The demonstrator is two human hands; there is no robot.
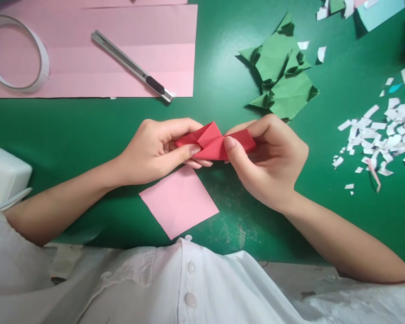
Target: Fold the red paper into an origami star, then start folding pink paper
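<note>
Between both hands, a folded piece of red paper (212,143) is held above the green table. My left hand (167,146) pinches its left end, thumb on top and fingers underneath. At the right end, my right hand (273,153) presses its thumb on the paper with the fingers curled behind, partly hidden. A raised triangular flap stands near the paper's middle left. Just below the hands lies a pink paper square (179,202), turned cornerwise on the table.
A box cutter (131,65) rests on large pink sheets (175,27) beside a white tape-like ring (43,63). Folded green paper shapes (280,67) lie beyond my hands. White paper scraps (391,132) are scattered right. A white object (6,175) stands at left on the green table (310,238).
</note>
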